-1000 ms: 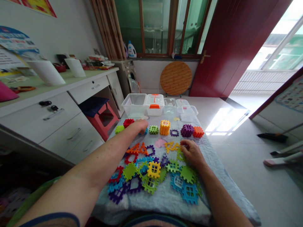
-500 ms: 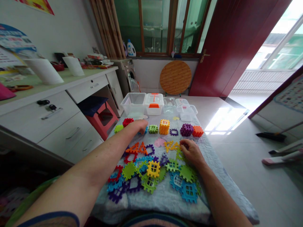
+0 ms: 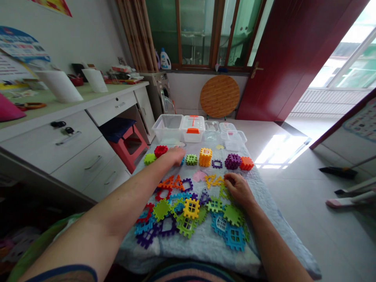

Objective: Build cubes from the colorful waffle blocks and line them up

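My left hand [image 3: 177, 155] reaches to the back row, its fingers curled down over a blue building tile [image 3: 182, 161] that is mostly hidden. Beside it stand red tiles [image 3: 161, 151] and green window tiles [image 3: 191, 159]. My right hand [image 3: 239, 188] rests loosely bent on the cloth with nothing visible in it, next to yellow triangle tiles [image 3: 213, 180] and a green frame tile [image 3: 224, 191]. In front lie loose toothed tiles: an orange triangle [image 3: 178, 183], a yellow window tile [image 3: 191, 208], a solid green tile [image 3: 233, 215] and a blue window tile [image 3: 235, 236].
Along the back row are a yellow stack [image 3: 205, 157], a purple stack [image 3: 233, 161] and orange tiles [image 3: 246, 163]. Behind them stand an open clear bin [image 3: 167, 127], a lidded box with an orange latch [image 3: 193, 132] and small clear containers [image 3: 235, 138]. A drawer desk [image 3: 73, 137] flanks the left.
The view has shifted slightly. My left hand stays at the blue tile, flattening a little over it. My right hand stays beside the yellow triangles.
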The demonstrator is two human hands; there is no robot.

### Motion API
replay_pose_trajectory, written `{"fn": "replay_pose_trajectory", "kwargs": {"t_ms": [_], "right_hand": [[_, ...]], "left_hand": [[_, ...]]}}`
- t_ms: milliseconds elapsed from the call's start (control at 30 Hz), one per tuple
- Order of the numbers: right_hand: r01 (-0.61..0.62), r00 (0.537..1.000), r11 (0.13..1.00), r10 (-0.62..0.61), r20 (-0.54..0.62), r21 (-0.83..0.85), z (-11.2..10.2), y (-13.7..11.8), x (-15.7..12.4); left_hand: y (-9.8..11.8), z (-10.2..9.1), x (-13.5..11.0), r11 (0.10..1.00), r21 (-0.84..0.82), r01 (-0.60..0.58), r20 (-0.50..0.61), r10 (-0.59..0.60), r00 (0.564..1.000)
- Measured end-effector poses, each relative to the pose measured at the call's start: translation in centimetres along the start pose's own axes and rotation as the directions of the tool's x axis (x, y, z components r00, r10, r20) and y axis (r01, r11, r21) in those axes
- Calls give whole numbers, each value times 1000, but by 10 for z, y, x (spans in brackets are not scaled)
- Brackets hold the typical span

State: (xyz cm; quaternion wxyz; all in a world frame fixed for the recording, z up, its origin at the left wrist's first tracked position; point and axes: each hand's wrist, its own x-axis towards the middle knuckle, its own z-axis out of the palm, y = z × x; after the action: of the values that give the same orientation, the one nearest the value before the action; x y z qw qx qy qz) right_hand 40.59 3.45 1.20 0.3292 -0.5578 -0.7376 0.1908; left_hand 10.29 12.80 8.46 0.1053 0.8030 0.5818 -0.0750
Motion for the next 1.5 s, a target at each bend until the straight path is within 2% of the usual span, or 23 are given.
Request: {"fn": "replay_pose_trajectory", "kwargs": {"t_ms": [133, 200, 267, 333, 400, 467, 533, 633, 733, 967, 1167, 1367, 1500], "right_hand": [[1, 1000, 1000, -1, 6, -5, 0, 1, 0], [5, 1000, 1000, -5, 7, -9, 1, 1, 0], [12, 1000, 1000, -11, 9, -15, 1, 1, 0], [17, 1000, 1000, -16, 11, -23, 1, 2, 0], [19, 1000, 999, -19, 14, -31, 2, 4, 0], [20, 1000, 999, -19, 20, -34, 3, 6, 1], [17, 1000, 1000, -17, 24, -26, 4, 8, 1], [10, 1000, 1000, -10, 29, -17, 5, 11, 1], [0, 999, 1000, 0, 39, -8, 6, 12, 0], [-5, 999, 1000, 5, 47, -15, 4, 11, 1], [-23, 998, 1000, 24, 60, -20, 5, 13, 2], [-32, 997, 999, 32, 66, -7, 6, 17, 3], [-35, 997, 999, 36, 62, -12, 6, 17, 3]], "left_hand": [[8, -6, -34, 997, 76, -1, -102, 9, 995], [8, -7, -60, 994, 100, -46, -184, 64, 981], [3, -4, -89, 995, 73, -72, -243, 88, 966], [-7, 5, -118, 995, -23, -95, -284, 85, 955], [-19, 19, -143, 986, -138, -95, -377, 37, 925], [-31, 38, -163, 970, -238, -41, -463, -76, 883], [-38, 57, -176, 942, -334, 24, -490, -195, 850], [-41, 80, -181, 890, -452, 52, -483, -294, 825], [-39, 93, -177, 832, -552, 46, -445, -341, 828], [-43, 108, -168, 755, -655, 33, -418, -398, 817], [-48, 115, -168, 744, -668, -8, -485, -427, 763], [-49, 116, -169, 820, -567, -78, -493, -261, 830], [-50, 115, -168, 834, -547, -73, -489, -248, 836]]}}
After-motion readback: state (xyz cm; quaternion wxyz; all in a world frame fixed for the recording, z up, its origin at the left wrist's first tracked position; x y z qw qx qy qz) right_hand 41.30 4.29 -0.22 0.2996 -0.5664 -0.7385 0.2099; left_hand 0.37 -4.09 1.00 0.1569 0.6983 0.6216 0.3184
